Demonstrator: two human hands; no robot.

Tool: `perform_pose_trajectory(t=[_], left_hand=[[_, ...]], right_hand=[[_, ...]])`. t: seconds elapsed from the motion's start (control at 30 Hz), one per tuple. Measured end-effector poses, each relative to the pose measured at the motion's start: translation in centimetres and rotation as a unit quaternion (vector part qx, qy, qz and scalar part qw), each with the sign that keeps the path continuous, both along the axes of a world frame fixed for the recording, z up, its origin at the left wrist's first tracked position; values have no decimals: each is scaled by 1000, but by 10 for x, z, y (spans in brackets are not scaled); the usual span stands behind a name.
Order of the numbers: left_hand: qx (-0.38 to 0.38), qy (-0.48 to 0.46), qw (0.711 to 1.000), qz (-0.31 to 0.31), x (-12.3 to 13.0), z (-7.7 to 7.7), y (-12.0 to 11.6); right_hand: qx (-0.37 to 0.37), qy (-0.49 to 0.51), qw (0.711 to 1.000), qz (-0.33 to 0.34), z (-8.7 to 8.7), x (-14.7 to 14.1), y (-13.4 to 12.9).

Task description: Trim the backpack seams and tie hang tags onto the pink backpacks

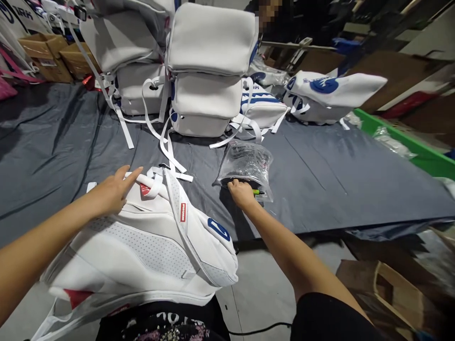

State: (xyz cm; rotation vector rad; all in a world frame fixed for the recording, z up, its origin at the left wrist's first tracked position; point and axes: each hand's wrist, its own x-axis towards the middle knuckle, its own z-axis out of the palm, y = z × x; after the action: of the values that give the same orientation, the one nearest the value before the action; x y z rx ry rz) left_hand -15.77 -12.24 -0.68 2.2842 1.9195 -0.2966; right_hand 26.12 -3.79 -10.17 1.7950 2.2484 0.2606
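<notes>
A white backpack (152, 241) with a perforated back panel and straps leans over the table's near edge toward my body. My left hand (113, 192) grips its top beside the carry handle, index finger stretched out. On the table, my right hand (241, 192) is at the mouth of a clear plastic bag (247, 158), fingers curled downward. Something dark shows inside the opening, and what the fingertips hold is hidden. A green pen-like item (258, 192) pokes out just right of those fingers.
White backpacks (206, 99) stand stacked along the far side of the grey-covered table (313, 180). More white bags (330, 90) lie at the back right, by a green edge (405, 142). Cardboard boxes (46, 52) sit back left, and an open carton (394, 293) at lower right.
</notes>
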Motion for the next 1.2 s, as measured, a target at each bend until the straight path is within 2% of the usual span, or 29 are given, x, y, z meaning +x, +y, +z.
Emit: perform_pose_trajectory(t=[0.2, 0.37, 0.53, 0.6, 0.73, 0.83, 0.87, 0.93, 1.0, 1.03, 1.13, 1.2], left_hand=[[19, -12, 1000, -2, -2, -3, -1], [6, -23, 1000, 9, -4, -4, 1], [16, -29, 999, -3, -4, -4, 0], [22, -31, 999, -3, -5, -5, -1], [33, -42, 999, 1, -7, -7, -1], [111, -69, 991, -8, 1, -5, -7], [160, -98, 982, -26, 9, -3, -11], [254, -200, 943, -83, 29, 2, -25], [293, -331, 887, -132, 55, 7, -41], [289, -387, 863, -146, 68, 9, -49], [276, -480, 816, -166, 93, 10, -65], [291, -511, 790, -174, 95, 9, -71]], right_hand=[[62, 4, 997, -45, 18, 13, -2], [35, 13, 999, -17, 7, 11, -22], [-1, 58, 998, -3, 1, 7, -22], [9, 85, 996, -14, 7, 9, -20], [95, 153, 982, -64, 34, 11, -29], [123, 230, 963, -70, 59, -3, -53], [118, 286, 949, -55, 67, -11, -63], [113, 418, 901, 14, 82, -34, -83], [123, 509, 844, 115, 95, -60, -100], [130, 522, 827, 164, 100, -72, -108], [95, 523, 804, 268, 110, -101, -124], [44, 526, 797, 293, 115, -112, -130]])
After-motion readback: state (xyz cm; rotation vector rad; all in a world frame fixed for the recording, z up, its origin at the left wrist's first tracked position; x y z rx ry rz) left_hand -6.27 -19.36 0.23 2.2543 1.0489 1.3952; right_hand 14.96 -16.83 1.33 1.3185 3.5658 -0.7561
